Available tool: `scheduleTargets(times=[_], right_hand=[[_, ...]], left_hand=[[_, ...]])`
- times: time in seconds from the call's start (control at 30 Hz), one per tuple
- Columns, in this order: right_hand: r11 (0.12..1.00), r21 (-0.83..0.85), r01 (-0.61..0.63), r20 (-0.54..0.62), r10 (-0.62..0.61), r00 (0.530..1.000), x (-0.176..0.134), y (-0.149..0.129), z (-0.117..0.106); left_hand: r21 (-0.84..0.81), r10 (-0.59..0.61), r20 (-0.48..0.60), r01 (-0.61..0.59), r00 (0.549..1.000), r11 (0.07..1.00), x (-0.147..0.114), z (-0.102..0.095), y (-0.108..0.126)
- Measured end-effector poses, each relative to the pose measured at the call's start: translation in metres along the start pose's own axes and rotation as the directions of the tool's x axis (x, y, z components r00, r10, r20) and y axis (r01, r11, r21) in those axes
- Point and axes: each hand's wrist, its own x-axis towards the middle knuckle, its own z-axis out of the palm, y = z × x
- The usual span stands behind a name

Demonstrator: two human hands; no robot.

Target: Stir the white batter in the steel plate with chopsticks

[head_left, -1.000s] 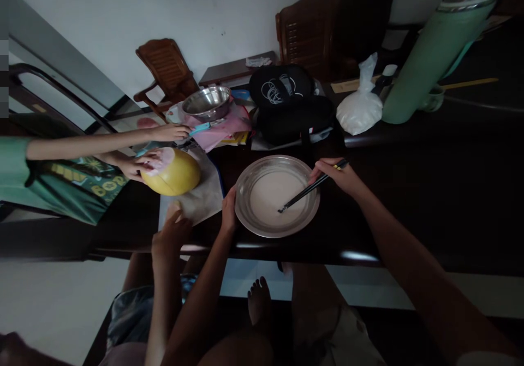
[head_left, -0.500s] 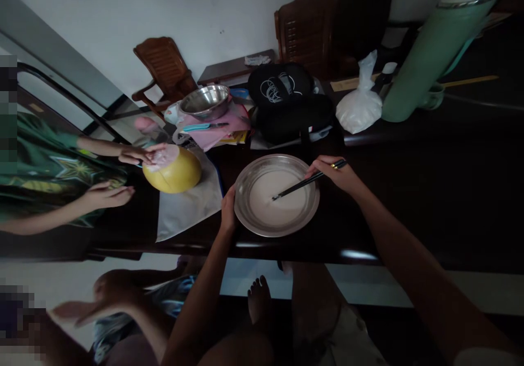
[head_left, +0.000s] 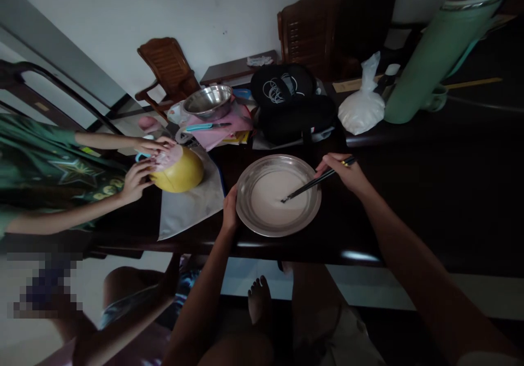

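Observation:
A metal bowl (head_left: 244,212) stands on the dark table in front of me, holding a whitish liquid (head_left: 272,205). My left hand (head_left: 230,209) is closed against the bowl's left rim. In my right hand (head_left: 343,171) I grip a pair of black chopsticks (head_left: 311,183), slanting over the right rim with their tips in the liquid. To the left, a yellow balloon (head_left: 182,176) partly covered in pinkish-white material rests on a pale sheet (head_left: 188,216), with another person's hands (head_left: 137,176) on it.
Behind the bowl lie a black case (head_left: 292,115) with cables and a second metal bowl (head_left: 208,104) on pink cloth. A box cutter (head_left: 204,127) is beside that bowl. Back right are a bag of white powder (head_left: 362,109) and a tall green flask (head_left: 434,66). Another person sits lower left.
The chopstick tips and my right hand have shifted slightly right. The other person's near hand has come up onto the balloon. An arm at lower left has moved.

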Motion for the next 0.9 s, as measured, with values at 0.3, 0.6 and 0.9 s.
scheduleTargets(times=[0.3, 0.6, 0.9], right_hand=[[0.999, -0.049, -0.007, 0.006, 0.007, 1.0, -0.0003, -0.0028, 0.0029], [0.999, -0.054, 0.0, 0.09, 0.005, 0.996, -0.0016, -0.0045, 0.0062], [1.0, -0.023, -0.014, 0.135, 0.017, 0.991, -0.0023, -0.0029, 0.0072]], left_hand=[[-0.005, 0.006, -0.02, -0.007, 1.0, 1.0, 0.0013, 0.0018, 0.0025], [-0.017, -0.001, -0.017, 0.001, 1.0, 1.0, 0.0004, 0.0016, 0.0011], [-0.046, 0.005, 0.016, -0.004, 1.0, 0.999, 0.001, -0.0006, -0.0065]])
